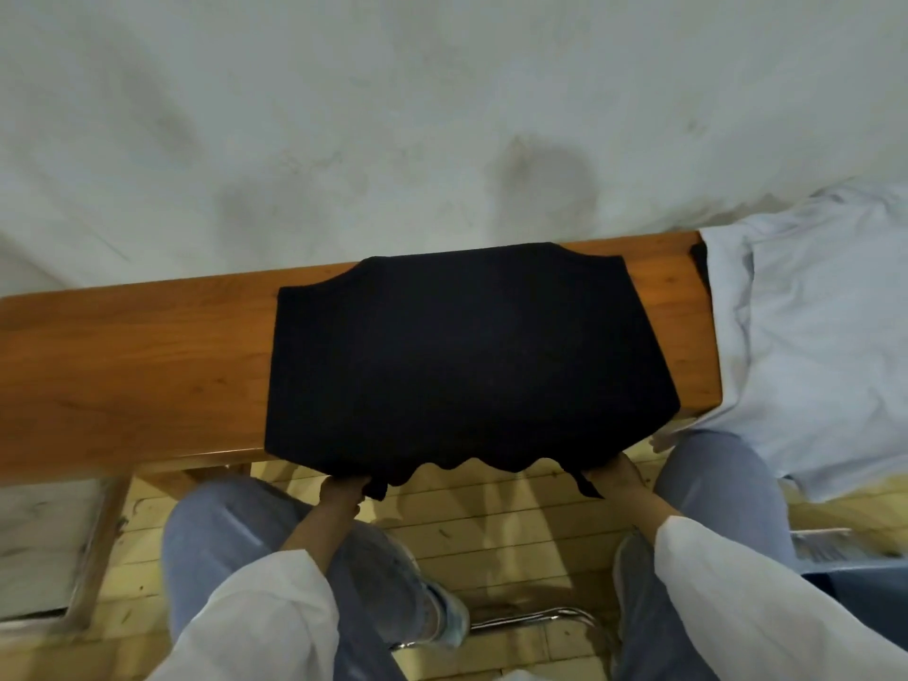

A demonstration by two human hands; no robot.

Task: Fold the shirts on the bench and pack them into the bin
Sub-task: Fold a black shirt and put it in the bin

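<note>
A black shirt [462, 361] lies spread flat across the wooden bench [123, 366], its near edge hanging past the bench's front. My left hand [344, 489] grips that near edge at its left corner. My right hand [621, 476] grips the same edge at its right corner. Both hands are below the bench's front edge, partly hidden under the cloth. A pale blue shirt [806, 336] lies crumpled over the bench's right end and hangs down toward the floor. A dark blue bin [865, 589] shows only as a corner at the lower right.
A stained white wall [442, 115] runs right behind the bench. My knees in grey trousers sit under the bench's front edge on a yellow tiled floor [491, 533]. A chrome chair frame [530, 621] is between my feet. The bench's left half is bare wood.
</note>
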